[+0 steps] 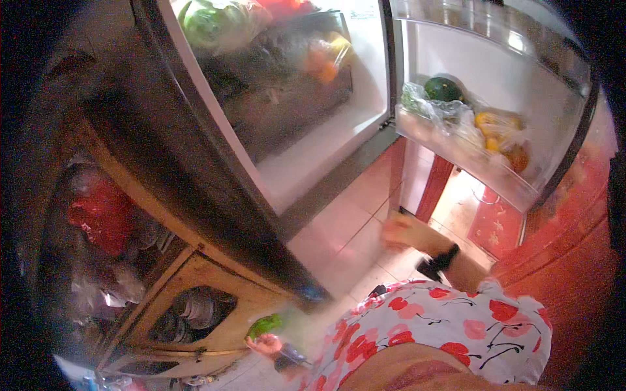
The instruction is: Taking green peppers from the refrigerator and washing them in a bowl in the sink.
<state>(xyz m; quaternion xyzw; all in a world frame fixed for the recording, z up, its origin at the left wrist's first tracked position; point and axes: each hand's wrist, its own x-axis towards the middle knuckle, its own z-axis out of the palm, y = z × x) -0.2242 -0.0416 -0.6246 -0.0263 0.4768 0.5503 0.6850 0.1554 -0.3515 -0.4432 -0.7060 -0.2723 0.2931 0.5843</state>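
Note:
My left hand [267,345] holds a bright green vegetable [264,326], too blurred to name exactly, low down beside a wooden cabinet. My right hand [398,231] is in front of the open refrigerator, below its door, and is smeared by motion. A thin dark edge shows by its fingers; I cannot tell whether it is held. Inside the refrigerator [313,161], a bagged green vegetable [220,24] sits above a clear crisper drawer [283,93]. Orange produce [323,63] in plastic lies toward the drawer's right side.
The open refrigerator door [469,54] carries a clear bin with a dark green round fruit [443,89], eggs and bagged yellow fruit [499,124]. At left stands a wooden cabinet [239,313] with dishes behind an opening. A red bag [101,215] lies above it. Tiled floor [342,229] lies between.

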